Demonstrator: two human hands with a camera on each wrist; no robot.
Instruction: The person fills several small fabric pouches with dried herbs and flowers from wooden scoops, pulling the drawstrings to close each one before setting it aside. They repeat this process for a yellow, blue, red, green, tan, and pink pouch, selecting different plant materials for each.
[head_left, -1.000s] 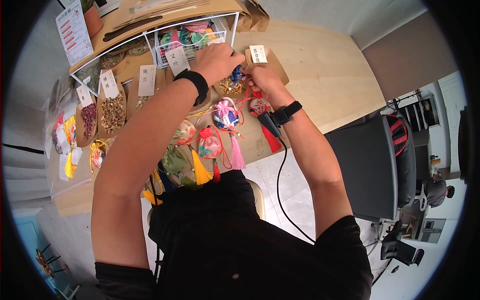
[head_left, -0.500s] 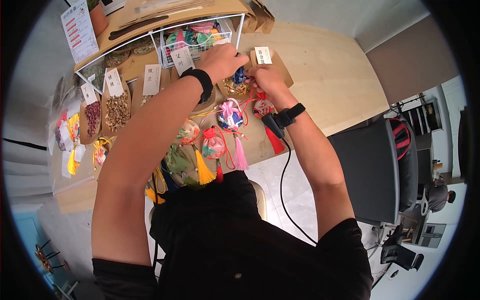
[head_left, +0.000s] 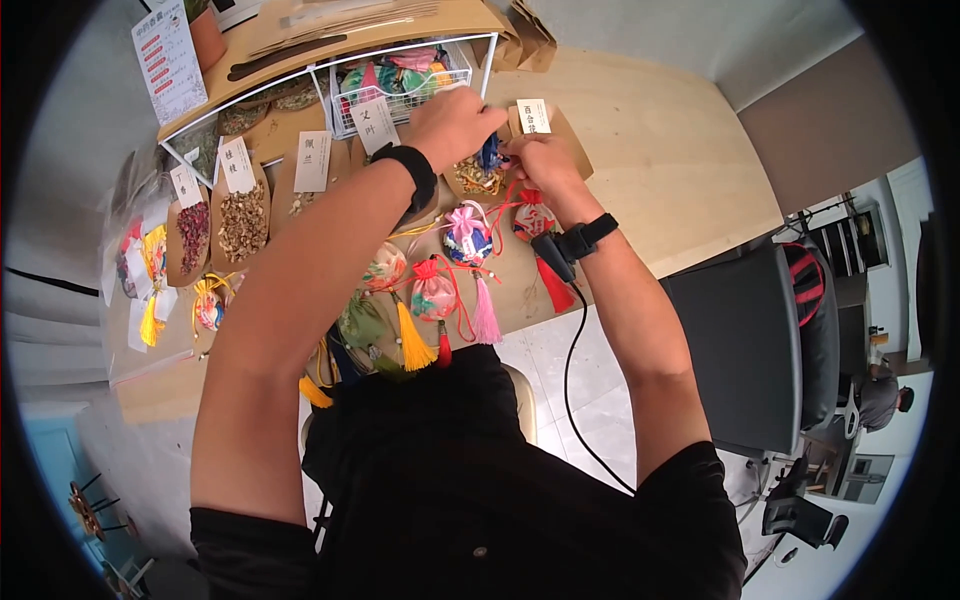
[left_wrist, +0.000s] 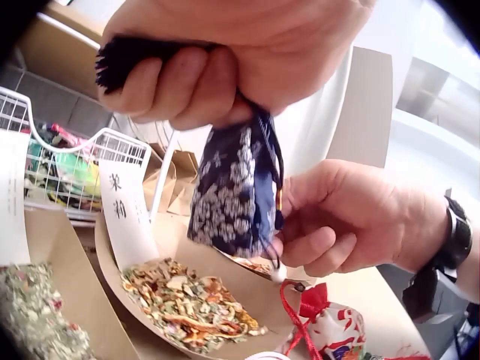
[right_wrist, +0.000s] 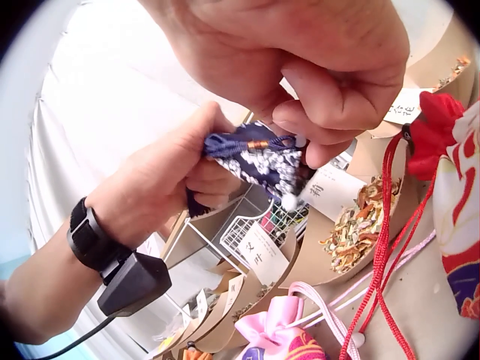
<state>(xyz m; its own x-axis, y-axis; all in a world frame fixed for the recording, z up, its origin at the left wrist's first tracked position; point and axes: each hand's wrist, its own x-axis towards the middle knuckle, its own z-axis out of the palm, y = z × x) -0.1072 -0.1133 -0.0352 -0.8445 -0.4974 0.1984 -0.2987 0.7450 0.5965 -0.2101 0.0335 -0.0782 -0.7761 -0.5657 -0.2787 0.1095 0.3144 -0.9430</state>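
A navy drawstring pouch with white flowers (left_wrist: 229, 191) hangs below my left hand (head_left: 452, 128). In the left wrist view, that hand's curled fingers grip the pouch's gathered end and a dark tassel (left_wrist: 139, 60). My right hand (head_left: 545, 165) is at the pouch's other end, thumb and fingers pinching beside a small white bead on its cord (right_wrist: 300, 140). A second white bead (left_wrist: 278, 274) dangles below. Under the pouch, a kraft paper tray of dried flower pieces (left_wrist: 191, 300) carries a white label card (left_wrist: 126, 210). The pinched spot is partly hidden by the right fingers.
Finished-looking pouches with tassels line the front edge, including a pink-topped one (head_left: 467, 232) and a red one (head_left: 533, 218). More herb trays (head_left: 243, 222) stand leftward. Behind is a white wire basket (head_left: 405, 100) of colourful cloth; a black chair (head_left: 735, 345) is at right.
The head view has shifted slightly, so the table appears a little farther right. Both hands stay at the navy pouch, with little visible movement.
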